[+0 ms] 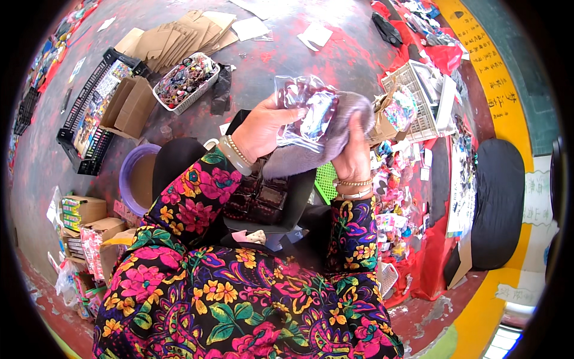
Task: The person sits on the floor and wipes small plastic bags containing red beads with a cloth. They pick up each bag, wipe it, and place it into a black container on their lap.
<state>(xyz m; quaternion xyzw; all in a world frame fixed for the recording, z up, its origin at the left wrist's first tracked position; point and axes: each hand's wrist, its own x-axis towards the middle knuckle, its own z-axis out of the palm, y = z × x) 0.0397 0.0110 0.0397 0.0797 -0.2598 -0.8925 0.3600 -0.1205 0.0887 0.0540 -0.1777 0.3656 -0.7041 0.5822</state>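
My left hand [260, 127] pinches the edge of a shiny transparent plastic packet [308, 119] with something dark red inside. My right hand [354, 154] is wrapped round a fuzzy greyish-mauve cloth [308, 160], thumb on top. The cloth lies against the packet's right side and hangs beneath it toward my left wrist. Several dark red packets [260, 200] sit below my hands in a dark container or seat, partly covered by my forearm. A bright green perforated piece [326, 182] shows beside my right wrist.
A white basket of small mixed items [186, 82], flattened cardboard [185, 39], a black crate [89, 119] and a purple basin [128, 179] stand to the left. On the right are a cream crate [412, 99], piled colourful goods [397, 206] and a black chair [499, 203].
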